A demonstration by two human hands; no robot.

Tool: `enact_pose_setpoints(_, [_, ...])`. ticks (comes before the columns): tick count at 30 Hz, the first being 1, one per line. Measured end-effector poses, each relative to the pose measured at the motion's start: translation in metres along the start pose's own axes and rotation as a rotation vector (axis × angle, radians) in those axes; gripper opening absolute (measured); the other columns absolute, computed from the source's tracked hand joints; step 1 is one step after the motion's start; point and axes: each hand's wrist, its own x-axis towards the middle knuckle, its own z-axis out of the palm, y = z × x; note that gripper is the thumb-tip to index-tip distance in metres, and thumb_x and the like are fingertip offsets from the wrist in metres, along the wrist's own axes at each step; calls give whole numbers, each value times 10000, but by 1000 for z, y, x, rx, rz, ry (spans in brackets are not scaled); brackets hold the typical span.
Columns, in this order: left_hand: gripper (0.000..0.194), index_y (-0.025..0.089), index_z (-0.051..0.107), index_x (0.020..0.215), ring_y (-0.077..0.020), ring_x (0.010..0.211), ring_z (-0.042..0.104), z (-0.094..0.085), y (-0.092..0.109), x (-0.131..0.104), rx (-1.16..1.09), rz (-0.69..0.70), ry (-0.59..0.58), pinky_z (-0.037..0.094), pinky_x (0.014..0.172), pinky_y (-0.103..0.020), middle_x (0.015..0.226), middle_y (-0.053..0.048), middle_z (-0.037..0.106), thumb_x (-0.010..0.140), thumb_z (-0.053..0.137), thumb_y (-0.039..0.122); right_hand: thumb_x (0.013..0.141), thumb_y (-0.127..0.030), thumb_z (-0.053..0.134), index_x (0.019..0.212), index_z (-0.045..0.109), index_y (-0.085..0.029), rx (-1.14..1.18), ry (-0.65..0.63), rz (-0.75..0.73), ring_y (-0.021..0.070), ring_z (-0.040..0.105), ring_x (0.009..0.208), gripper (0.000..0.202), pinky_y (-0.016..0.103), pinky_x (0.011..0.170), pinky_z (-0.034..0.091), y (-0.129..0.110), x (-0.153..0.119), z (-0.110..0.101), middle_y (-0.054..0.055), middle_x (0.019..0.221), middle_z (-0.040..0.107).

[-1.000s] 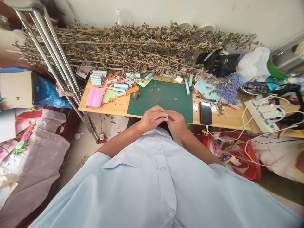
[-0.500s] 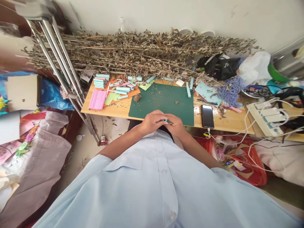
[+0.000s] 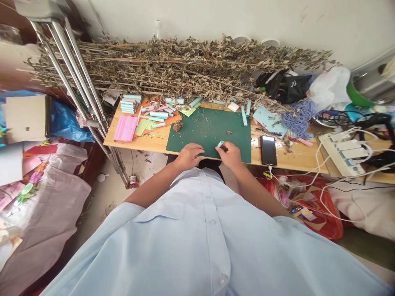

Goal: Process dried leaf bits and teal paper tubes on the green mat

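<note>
My right hand (image 3: 230,154) grips a small light-blue paper roll (image 3: 220,143), its end showing above the fingertips near the front edge of the green mat (image 3: 212,127). To its left, my left hand (image 3: 189,156) has its thumb and fingers apart with nothing between them. Two clumps of dried plant lie on the mat, a larger one (image 3: 178,126) at the left and a small one (image 3: 229,132) to the right. More light-blue rolls (image 3: 128,107) are stacked at the table's back left, above a pink sheet (image 3: 126,128).
Dried stalks (image 3: 185,65) span the back of the table (image 3: 308,160). A phone (image 3: 268,150) on a cable, blue yarn (image 3: 299,119) and a power strip (image 3: 341,154) lie to the right. Metal tripod legs (image 3: 77,78) stand at the left.
My hands have parted: the left moved left and its fingers came off the roll, while the right moved slightly right with the roll, which now shows more.
</note>
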Motion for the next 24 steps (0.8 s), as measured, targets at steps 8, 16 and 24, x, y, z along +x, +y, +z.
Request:
enact_pose_setpoints(8, [197,190,800,1037,-256,1081,711,8,-13,3,-150,-31,-23,564,1035,-460,1092,-121,786,972,691,342,725,-565,808,873,720,-217,436,-262,158,223,677,782,389,398,764,576,-2,64,17,44,836,747])
enact_pose_setpoints(16, [249,194,802,937,-227,969,718,0,-2,-10,-231,-93,77,588,936,-406,971,-106,796,1003,665,392,658,-564,902,867,731,-217,671,-335,225,209,710,808,440,394,809,632,-33,87,33,50,848,760])
enact_pose_setpoints(24, [281,208,788,835,-198,876,717,-11,-4,-23,-221,-201,216,592,862,-366,877,-71,785,993,666,406,666,-585,872,879,731,-204,596,-288,261,220,705,795,459,402,794,610,-34,87,45,62,858,753])
